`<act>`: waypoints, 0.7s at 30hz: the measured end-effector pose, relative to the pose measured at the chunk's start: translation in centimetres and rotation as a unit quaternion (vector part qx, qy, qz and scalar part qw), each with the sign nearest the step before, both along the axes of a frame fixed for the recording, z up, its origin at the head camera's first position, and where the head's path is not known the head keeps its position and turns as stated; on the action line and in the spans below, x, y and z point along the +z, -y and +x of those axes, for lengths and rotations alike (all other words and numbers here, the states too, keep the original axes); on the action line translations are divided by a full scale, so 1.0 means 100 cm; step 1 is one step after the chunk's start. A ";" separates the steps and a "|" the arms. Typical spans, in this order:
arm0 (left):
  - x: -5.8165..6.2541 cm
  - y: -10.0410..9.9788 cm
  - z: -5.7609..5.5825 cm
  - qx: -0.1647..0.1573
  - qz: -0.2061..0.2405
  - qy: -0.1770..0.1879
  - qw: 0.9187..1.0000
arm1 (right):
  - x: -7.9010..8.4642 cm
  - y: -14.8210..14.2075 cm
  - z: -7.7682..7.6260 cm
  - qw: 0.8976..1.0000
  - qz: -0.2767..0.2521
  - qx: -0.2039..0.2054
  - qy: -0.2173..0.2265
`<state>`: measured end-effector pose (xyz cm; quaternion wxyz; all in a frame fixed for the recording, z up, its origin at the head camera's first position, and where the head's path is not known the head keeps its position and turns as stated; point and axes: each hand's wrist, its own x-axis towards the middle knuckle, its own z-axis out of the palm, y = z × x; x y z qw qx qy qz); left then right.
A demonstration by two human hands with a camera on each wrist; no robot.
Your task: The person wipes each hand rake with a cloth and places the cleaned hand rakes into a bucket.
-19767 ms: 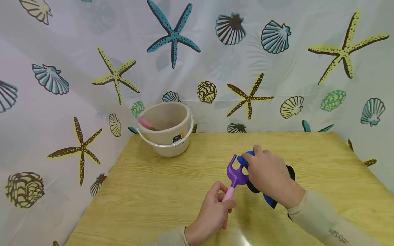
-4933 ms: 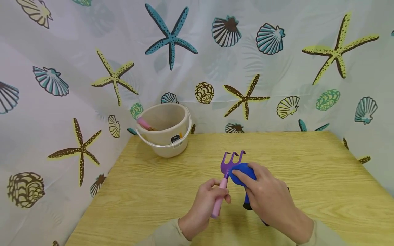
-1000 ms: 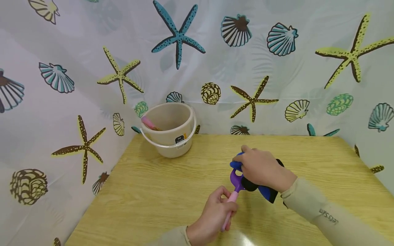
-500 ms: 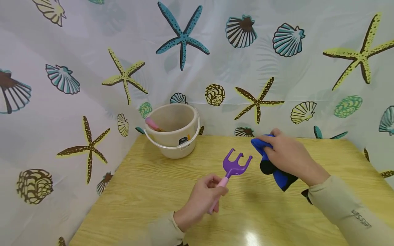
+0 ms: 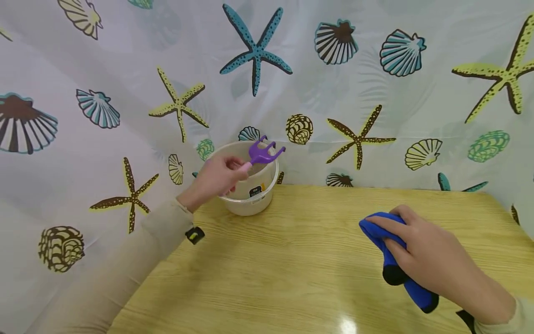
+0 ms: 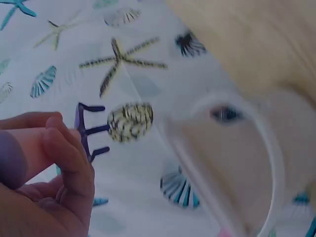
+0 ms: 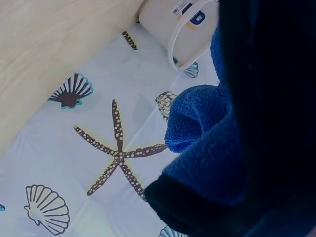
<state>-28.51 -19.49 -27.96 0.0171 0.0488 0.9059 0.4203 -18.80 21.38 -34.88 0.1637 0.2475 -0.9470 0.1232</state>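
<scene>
My left hand (image 5: 217, 178) grips the pink handle of a small hand rake (image 5: 262, 155) with a purple three-tined head. It holds the rake in front of the mouth of a beige bucket (image 5: 248, 209), tines pointing up and right. In the left wrist view the rake's tines (image 6: 96, 130) stand apart from the bucket (image 6: 296, 133). My right hand (image 5: 438, 260) pinches a bunched blue cloth (image 5: 375, 227) with black parts, over the right side of the table. The right wrist view shows the cloth's folds (image 7: 207, 158) close up; a dark shape hides the rest.
The bucket's white handle (image 5: 275, 178) hangs down its front. A pink tip (image 6: 224, 233) shows by its rim in the left wrist view. The wooden table (image 5: 292, 260) meets a shell-and-starfish curtain (image 5: 308, 93) at the back and left.
My left hand has carried the rake from mid-table left and forward to the bucket. The cloth, earlier against the rake's head, has come away to the right with my right hand.
</scene>
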 end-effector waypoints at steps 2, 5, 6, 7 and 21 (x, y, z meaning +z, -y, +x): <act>0.016 0.015 -0.017 0.005 -0.049 0.002 0.999 | -0.002 0.000 0.005 1.000 0.002 0.000 -0.003; 0.029 0.032 -0.043 0.007 -0.106 0.022 0.994 | -0.004 0.000 0.010 1.000 0.000 -0.010 0.003; 0.032 0.037 -0.052 0.003 -0.118 0.031 0.992 | -0.005 -0.001 0.011 1.000 0.000 -0.013 0.004; 0.032 0.040 -0.062 -0.004 -0.130 0.040 0.991 | -0.006 -0.003 0.013 1.000 0.001 -0.018 0.005; -0.009 0.024 -0.146 -0.027 -0.257 0.133 0.957 | -0.018 -0.012 0.021 0.999 0.022 -0.031 0.001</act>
